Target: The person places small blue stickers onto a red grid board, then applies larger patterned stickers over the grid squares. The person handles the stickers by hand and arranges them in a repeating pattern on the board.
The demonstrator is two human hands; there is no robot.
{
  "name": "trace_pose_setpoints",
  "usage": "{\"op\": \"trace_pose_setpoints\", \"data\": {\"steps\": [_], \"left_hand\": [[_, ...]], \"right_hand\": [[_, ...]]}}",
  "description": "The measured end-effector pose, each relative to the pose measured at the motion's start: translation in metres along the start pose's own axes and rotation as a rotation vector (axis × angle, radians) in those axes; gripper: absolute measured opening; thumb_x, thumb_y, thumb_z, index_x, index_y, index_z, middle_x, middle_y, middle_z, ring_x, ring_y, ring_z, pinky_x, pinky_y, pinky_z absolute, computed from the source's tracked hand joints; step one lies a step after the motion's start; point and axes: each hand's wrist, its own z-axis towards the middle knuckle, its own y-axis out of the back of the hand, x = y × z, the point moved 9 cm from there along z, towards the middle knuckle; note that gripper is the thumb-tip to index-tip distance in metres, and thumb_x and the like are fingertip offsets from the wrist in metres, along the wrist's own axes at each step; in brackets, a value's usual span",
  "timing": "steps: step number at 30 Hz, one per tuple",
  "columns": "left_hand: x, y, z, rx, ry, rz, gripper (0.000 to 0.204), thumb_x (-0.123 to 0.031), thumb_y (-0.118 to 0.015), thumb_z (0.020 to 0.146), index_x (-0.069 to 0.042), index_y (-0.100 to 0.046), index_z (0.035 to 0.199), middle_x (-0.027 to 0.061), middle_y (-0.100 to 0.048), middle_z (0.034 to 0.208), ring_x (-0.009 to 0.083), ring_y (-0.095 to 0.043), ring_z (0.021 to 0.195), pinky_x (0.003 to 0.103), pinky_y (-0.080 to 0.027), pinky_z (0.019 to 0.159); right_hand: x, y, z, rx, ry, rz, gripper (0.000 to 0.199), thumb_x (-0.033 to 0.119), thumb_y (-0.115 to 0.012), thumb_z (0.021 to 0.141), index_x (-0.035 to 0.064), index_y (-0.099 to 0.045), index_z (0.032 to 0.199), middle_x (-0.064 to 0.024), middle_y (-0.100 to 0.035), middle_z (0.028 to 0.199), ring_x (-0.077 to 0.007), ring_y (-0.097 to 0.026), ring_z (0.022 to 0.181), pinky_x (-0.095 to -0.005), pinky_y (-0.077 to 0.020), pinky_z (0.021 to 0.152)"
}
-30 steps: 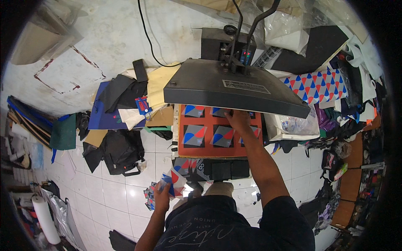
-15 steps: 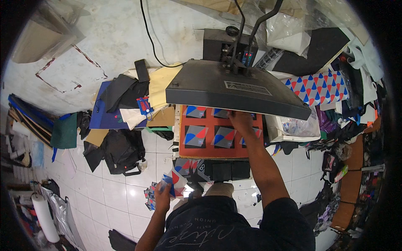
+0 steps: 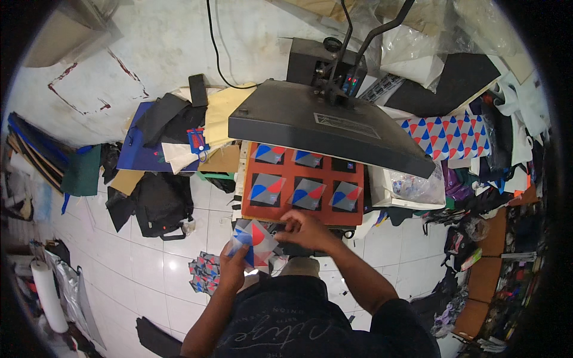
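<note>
My left hand [image 3: 234, 265] holds a small stack of printed sheets [image 3: 253, 240] with red, blue and grey shapes, just below the press bed. My right hand [image 3: 303, 230] pinches the right edge of that stack's top sheet. Right above them lies the orange bed [image 3: 301, 206] of a heat press, carrying several dark squares, most covered by printed sheets [image 3: 267, 188]. The dark upper plate [image 3: 325, 125] of the press is swung up above the bed.
A black bag [image 3: 158, 206] and piled fabric [image 3: 179, 128] sit to the left. More printed pieces [image 3: 206, 271] lie on the white tiled floor by my left arm. Patterned fabric [image 3: 450, 134], a plastic bag [image 3: 415, 186] and cluttered shelves fill the right.
My right hand has come back from the press bed to the stack in my left hand. My left hand has lifted the stack closer to the bed.
</note>
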Motion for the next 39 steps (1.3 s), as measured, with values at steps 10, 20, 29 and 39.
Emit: {"op": "trace_pose_setpoints", "data": {"steps": [10,20,29,39], "left_hand": [[0.015,-0.052,-0.013,0.066,0.032,0.076,0.027,-0.01,-0.061,0.088,0.0,-0.056,0.113,0.0087,-0.063,0.099,0.0172,-0.062,0.089,0.03,-0.051,0.079],[0.036,-0.091,-0.019,0.061,-0.099,-0.055,0.024,-0.01,-0.061,0.089,0.0,-0.058,0.11,0.0068,-0.064,0.098,0.0156,-0.062,0.089,0.029,-0.049,0.079],[0.047,-0.096,-0.021,0.059,-0.145,-0.113,0.02,-0.006,-0.061,0.088,-0.001,-0.06,0.108,0.0062,-0.065,0.098,0.0141,-0.062,0.089,0.029,-0.05,0.079],[0.058,-0.08,-0.024,-0.027,-0.133,-0.034,0.02,-0.006,-0.06,0.088,-0.002,-0.06,0.108,0.0041,-0.064,0.094,0.0121,-0.06,0.082,0.027,-0.047,0.074]], "right_hand": [[-0.039,-0.024,-0.028,0.11,0.011,0.402,0.021,0.014,-0.065,0.089,0.0006,-0.058,0.103,-0.0043,-0.063,0.089,-0.0112,-0.059,0.075,-0.0253,-0.0486,0.069],[-0.051,0.031,-0.043,0.047,0.127,0.408,0.024,0.021,-0.061,0.092,0.0017,-0.06,0.105,-0.003,-0.062,0.089,-0.0112,-0.057,0.076,-0.0274,-0.0473,0.068],[-0.057,0.049,-0.05,0.026,0.08,0.433,0.016,0.017,-0.064,0.09,0.003,-0.059,0.097,-0.0005,-0.059,0.084,-0.0068,-0.051,0.066,-0.0215,-0.0425,0.063],[-0.094,0.103,-0.032,-0.244,0.101,0.563,0.012,0.015,-0.062,0.09,0.0037,-0.06,0.095,-0.0012,-0.059,0.081,-0.0082,-0.053,0.068,-0.0229,-0.0438,0.061]]}}
